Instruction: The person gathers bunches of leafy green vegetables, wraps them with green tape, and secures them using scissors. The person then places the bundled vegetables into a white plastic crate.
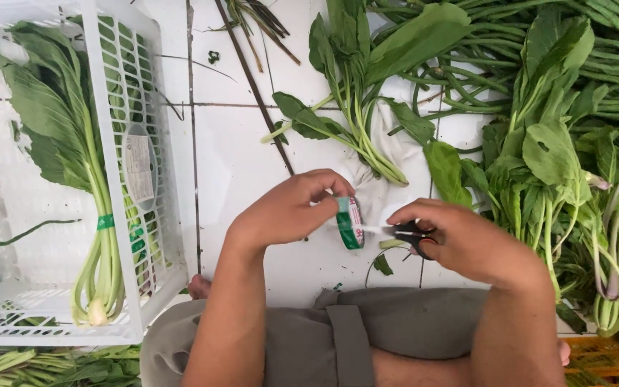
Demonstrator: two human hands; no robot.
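Left hand [288,211] closed on a roll of green tape [350,223], pinched upright between thumb and fingertips so its free end pulls off sideways. Right hand [460,240] closed around black scissors [415,236], blades at the drawn strip, placed to cut it. Both held above the white tiled floor [238,165], over the lap. 1 loose bunch of greens [356,122] lies just ahead; 1 bunch already banded green rests in the white crate [120,143] at left.
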